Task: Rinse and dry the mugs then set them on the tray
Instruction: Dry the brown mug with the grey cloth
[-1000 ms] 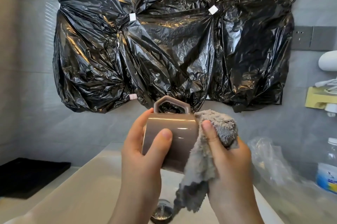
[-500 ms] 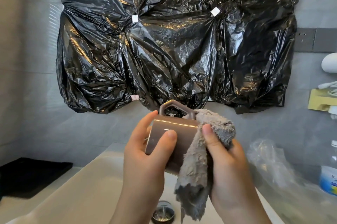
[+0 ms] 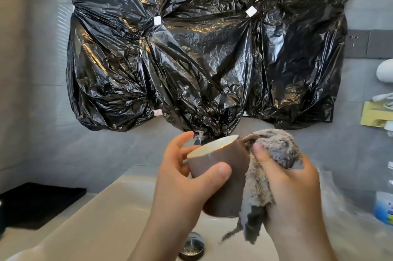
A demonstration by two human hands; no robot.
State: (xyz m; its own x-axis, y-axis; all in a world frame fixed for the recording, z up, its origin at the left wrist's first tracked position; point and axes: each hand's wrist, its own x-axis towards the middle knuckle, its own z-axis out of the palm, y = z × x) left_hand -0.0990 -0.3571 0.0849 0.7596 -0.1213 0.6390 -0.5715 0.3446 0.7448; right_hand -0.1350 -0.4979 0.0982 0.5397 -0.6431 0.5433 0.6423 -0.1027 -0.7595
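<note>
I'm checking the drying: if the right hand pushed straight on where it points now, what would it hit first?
Probably the brown glazed mug, near its handle: the right hand presses the grey fluffy cloth against it.

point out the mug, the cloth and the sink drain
brown mug [image 3: 230,155], head view, on its outer wall just below the rim
grey cloth [image 3: 276,148], head view, on the bunched top part
sink drain [image 3: 192,249], head view, on its metal stopper
</note>
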